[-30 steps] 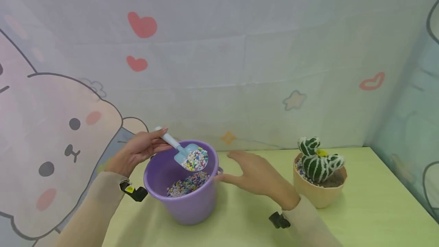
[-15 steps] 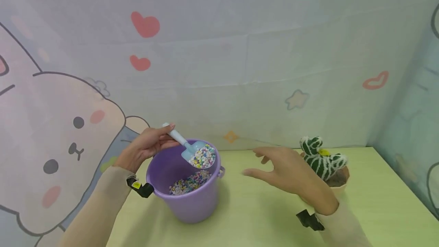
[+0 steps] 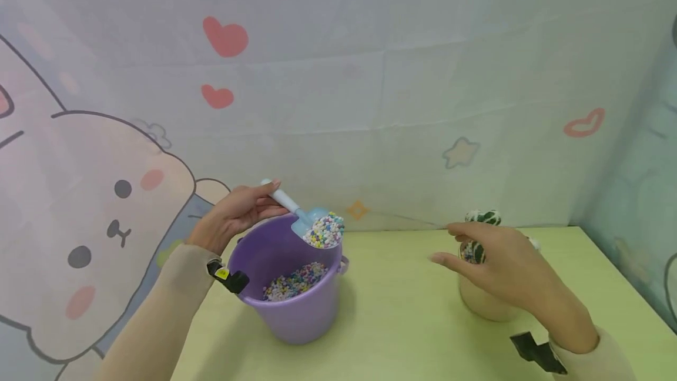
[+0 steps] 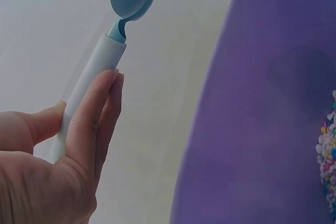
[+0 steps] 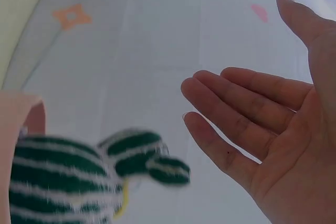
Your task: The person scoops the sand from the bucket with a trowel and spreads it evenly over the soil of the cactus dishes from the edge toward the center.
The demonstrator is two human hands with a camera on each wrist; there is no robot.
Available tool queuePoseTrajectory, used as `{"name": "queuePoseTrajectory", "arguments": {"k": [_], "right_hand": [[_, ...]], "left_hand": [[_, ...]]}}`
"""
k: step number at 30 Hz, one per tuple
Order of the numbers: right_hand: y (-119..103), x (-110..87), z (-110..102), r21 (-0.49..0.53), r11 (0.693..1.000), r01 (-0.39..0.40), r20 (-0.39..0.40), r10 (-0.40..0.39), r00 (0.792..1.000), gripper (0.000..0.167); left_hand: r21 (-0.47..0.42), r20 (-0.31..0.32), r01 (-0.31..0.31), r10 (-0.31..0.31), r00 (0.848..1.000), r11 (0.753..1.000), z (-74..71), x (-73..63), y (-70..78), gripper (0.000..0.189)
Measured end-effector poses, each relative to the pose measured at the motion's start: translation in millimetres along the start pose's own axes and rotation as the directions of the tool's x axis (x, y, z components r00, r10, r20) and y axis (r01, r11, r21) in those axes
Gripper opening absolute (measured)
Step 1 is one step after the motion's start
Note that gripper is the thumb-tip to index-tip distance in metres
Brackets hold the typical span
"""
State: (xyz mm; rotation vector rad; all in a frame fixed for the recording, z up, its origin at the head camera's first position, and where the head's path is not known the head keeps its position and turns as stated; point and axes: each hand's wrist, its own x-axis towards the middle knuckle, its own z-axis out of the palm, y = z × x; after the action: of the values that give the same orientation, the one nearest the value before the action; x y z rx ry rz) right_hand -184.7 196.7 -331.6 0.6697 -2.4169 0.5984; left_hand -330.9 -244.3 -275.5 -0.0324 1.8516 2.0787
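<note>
Scoop: light blue blade, white handle; up over the bucket's far right side, blade sloping down to the right.
Beads: a colourful heap fills the blade.
Left hand: thumb and fingers pinch the scoop's handle.
Bucket: purple, upright on the table, with a loop on its right side; more beads lie on its bottom.
Right hand: holding nothing, fingers stretched out, thumb spread wide from them; it is near the flowerpot and partly hides it in the head view.
Flowerpot: upright, well to the right of the bucket.
Cactus: dark green with fuzzy white stripes, in the pot, apart from the fingers.
Table: pale yellow-green.
Backdrop: cloth printed with hearts, stars and a bunny.
</note>
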Motion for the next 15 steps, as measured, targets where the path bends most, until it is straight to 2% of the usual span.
{"name": "queuePoseTrajectory", "arguments": {"k": [6, 12, 15], "right_hand": [[18, -14.5, -19, -0.039, 0.999, 0.022, -0.133, -0.027, 0.991, 0.053], [31, -26.3, -27, -0.056, 0.998, 0.004, -0.163, -0.013, 0.987, 0.063], [37, -32.2, -29, -0.065, 0.997, -0.036, -0.157, 0.026, 0.987, 0.066]], "left_hand": [[-0.028, 0.013, 0.005, -0.005, 1.000, 1.000, 14.0, 5.9, 3.2, 0.030], [-0.032, 0.017, -0.004, 0.004, 1.000, 0.999, 25.6, 10.5, 2.9, 0.027], [-0.029, 0.030, -0.011, 0.012, 0.999, 1.000, 30.9, 13.7, 1.7, 0.025]]}}
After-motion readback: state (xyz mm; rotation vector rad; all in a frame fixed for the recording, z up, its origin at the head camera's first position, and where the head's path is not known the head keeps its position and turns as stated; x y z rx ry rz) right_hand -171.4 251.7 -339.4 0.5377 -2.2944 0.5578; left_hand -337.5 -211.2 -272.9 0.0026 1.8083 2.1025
